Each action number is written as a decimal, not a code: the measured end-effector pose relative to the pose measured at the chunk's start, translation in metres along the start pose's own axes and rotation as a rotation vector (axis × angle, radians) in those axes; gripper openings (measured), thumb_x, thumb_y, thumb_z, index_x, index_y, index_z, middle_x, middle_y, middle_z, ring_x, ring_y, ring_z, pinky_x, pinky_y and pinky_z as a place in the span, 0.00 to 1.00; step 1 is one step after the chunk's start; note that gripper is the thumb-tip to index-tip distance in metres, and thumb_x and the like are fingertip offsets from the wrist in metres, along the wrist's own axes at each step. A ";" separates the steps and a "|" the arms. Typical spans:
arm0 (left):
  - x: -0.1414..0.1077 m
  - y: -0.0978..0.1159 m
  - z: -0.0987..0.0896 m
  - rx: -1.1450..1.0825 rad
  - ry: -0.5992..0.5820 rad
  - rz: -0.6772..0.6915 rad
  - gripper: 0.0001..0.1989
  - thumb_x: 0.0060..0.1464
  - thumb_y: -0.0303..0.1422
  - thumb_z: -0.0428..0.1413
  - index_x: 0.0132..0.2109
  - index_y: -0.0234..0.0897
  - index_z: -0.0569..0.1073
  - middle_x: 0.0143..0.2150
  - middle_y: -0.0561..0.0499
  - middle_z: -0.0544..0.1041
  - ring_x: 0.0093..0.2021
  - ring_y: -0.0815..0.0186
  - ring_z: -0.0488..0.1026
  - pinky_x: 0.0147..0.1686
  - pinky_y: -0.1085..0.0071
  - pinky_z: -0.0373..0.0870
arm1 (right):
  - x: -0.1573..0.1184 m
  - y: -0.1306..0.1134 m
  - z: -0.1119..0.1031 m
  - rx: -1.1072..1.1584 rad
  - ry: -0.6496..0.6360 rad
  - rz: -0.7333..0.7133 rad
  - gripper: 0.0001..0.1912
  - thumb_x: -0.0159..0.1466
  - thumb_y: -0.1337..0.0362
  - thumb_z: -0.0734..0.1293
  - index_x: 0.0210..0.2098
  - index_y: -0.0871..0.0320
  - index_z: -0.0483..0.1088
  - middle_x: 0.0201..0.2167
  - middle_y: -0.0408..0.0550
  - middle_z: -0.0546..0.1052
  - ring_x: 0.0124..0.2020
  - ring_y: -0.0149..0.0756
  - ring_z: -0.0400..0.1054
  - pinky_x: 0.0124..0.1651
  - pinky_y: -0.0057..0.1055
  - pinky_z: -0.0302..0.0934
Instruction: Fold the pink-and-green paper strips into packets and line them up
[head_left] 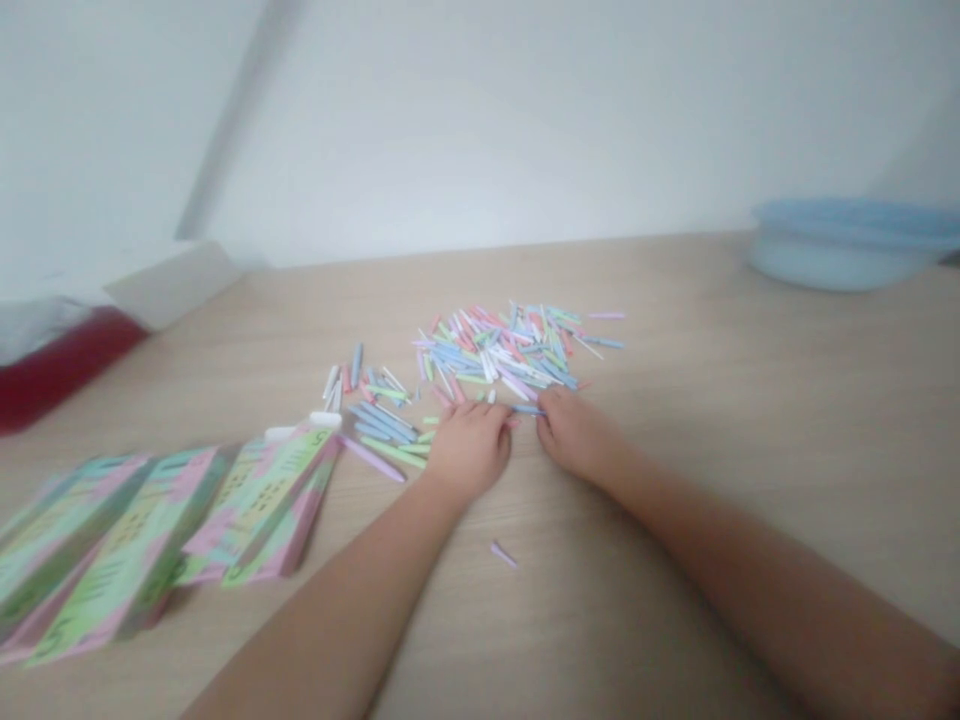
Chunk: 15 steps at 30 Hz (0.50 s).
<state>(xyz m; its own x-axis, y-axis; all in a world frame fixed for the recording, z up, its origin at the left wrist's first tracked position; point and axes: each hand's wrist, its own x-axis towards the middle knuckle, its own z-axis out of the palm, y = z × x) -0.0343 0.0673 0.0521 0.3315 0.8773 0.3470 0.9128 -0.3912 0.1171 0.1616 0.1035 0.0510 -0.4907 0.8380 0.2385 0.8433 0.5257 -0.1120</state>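
Observation:
A loose pile of pastel sticks, chalk-like in blue, green, pink, white and purple, lies mid-table. My left hand rests at its near edge, fingers curled down. A bit of pink shows by its thumb, but its grip is mostly hidden. Facing it, my right hand pinches one end of a blue stick, whose other end points at my left hand. Left of the hands, blue sticks and green sticks lie roughly sorted by colour. A purple stick slants beside them.
Several pink-and-green printed boxes lie on the left. Behind them are a pale box flap and a dark red object. A blue basin stands at the back right. One small purple piece lies nearer me.

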 end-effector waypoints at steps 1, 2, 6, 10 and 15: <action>0.000 0.000 0.000 0.003 0.000 -0.006 0.10 0.67 0.35 0.50 0.49 0.42 0.75 0.46 0.45 0.80 0.51 0.54 0.73 0.54 0.56 0.65 | 0.000 0.000 0.000 -0.007 -0.004 -0.004 0.07 0.71 0.69 0.60 0.45 0.61 0.68 0.45 0.58 0.75 0.47 0.45 0.69 0.52 0.35 0.60; 0.000 0.001 -0.001 0.006 -0.001 -0.011 0.09 0.67 0.35 0.51 0.48 0.42 0.75 0.46 0.45 0.80 0.52 0.54 0.73 0.54 0.56 0.64 | -0.001 0.000 0.000 -0.008 -0.008 -0.009 0.07 0.71 0.69 0.60 0.45 0.62 0.68 0.45 0.58 0.74 0.47 0.45 0.69 0.52 0.35 0.60; 0.000 0.002 -0.003 0.021 -0.006 -0.025 0.09 0.67 0.36 0.51 0.46 0.42 0.75 0.46 0.45 0.79 0.51 0.54 0.72 0.53 0.57 0.65 | 0.001 0.002 0.001 0.000 -0.013 -0.017 0.06 0.71 0.67 0.61 0.45 0.61 0.68 0.45 0.57 0.74 0.47 0.44 0.69 0.52 0.35 0.61; 0.000 0.002 -0.004 0.018 -0.004 -0.014 0.09 0.67 0.36 0.51 0.46 0.42 0.75 0.45 0.46 0.78 0.50 0.55 0.72 0.53 0.58 0.65 | 0.003 0.004 0.002 0.032 -0.027 -0.009 0.07 0.71 0.68 0.61 0.46 0.62 0.69 0.46 0.58 0.74 0.48 0.45 0.68 0.53 0.36 0.60; 0.000 0.000 -0.003 0.023 0.008 0.001 0.10 0.66 0.35 0.52 0.49 0.42 0.76 0.46 0.45 0.78 0.51 0.54 0.71 0.53 0.57 0.66 | 0.005 0.007 0.002 0.102 -0.058 -0.016 0.09 0.72 0.68 0.60 0.44 0.62 0.71 0.45 0.58 0.74 0.49 0.45 0.68 0.55 0.37 0.60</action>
<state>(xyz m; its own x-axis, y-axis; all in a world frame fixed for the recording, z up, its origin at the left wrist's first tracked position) -0.0347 0.0662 0.0554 0.3309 0.8747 0.3542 0.9176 -0.3858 0.0955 0.1650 0.1115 0.0497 -0.5181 0.8352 0.1847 0.8103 0.5484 -0.2067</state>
